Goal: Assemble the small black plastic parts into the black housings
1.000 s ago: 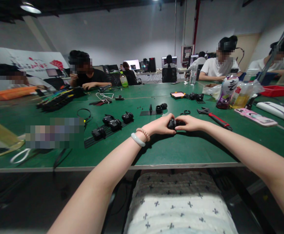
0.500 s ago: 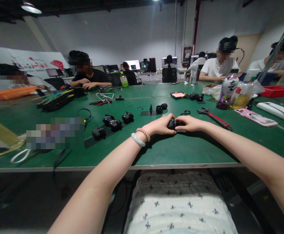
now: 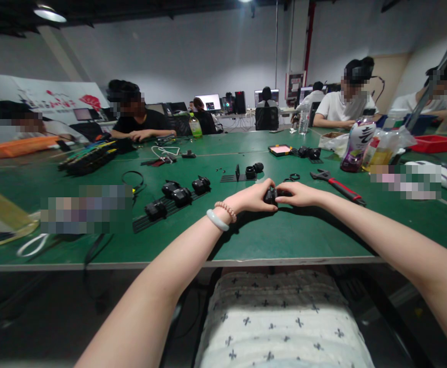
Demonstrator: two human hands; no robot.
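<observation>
Almost nothing has changed over the last second. Both hands sit where they were, near the middle of the bench (image 3: 269,237) and a little back from its near edge. The left hand (image 3: 251,198) and the right hand (image 3: 300,194) meet fingertip to fingertip around a small black part (image 3: 272,194), each closed on it from its own side. The part sits low between them, but I cannot tell whether it touches the bench. At most the fingers look pressed a touch closer together than before. The part has not left either hand, so this reads as a steady, fine-fingered hold in place rather than a carry or a reach.

Left of the hands, a long rail (image 3: 142,222) lies slantwise and carries several black pieces (image 3: 181,195) much like the part. Just beyond the hands is a short rail (image 3: 227,178), with a ring (image 3: 292,177) beside it. A wrench (image 3: 336,185) lies to the right, apart from the right hand. Two bracelets (image 3: 218,219) circle the left wrist. Other people sit along the far edge and toward the right corner, their hands well away.
</observation>
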